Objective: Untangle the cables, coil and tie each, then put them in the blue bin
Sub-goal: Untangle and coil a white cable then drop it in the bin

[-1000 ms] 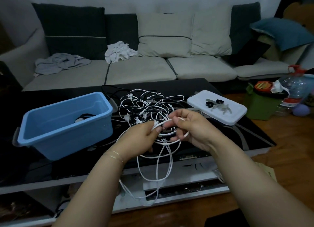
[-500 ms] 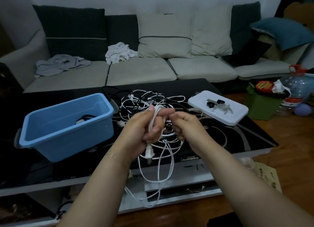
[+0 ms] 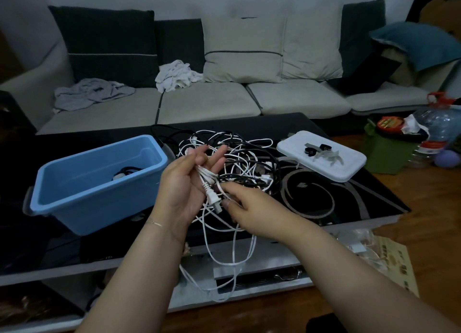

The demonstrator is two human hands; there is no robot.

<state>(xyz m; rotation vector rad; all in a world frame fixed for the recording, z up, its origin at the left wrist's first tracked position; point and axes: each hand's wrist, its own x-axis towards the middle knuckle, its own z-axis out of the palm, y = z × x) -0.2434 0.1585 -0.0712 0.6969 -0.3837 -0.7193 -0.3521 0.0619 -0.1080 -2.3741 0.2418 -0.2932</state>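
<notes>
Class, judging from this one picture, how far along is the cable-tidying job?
Early. Done: one dark coiled cable already lies in the blue bin. In hand: the left hand and right hand work a white cable, loops hanging off the table edge. Left: the tangled pile, with ties waiting on the white lid.

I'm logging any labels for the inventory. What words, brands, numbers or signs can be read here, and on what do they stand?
No text can be read.
Yellowish paper on the floor: dark print, too blurred.
Red lid on the green container: markings, too small.
Water bottle label: blurred.
Blue bin, white lid, white cable: no text visible.
</notes>
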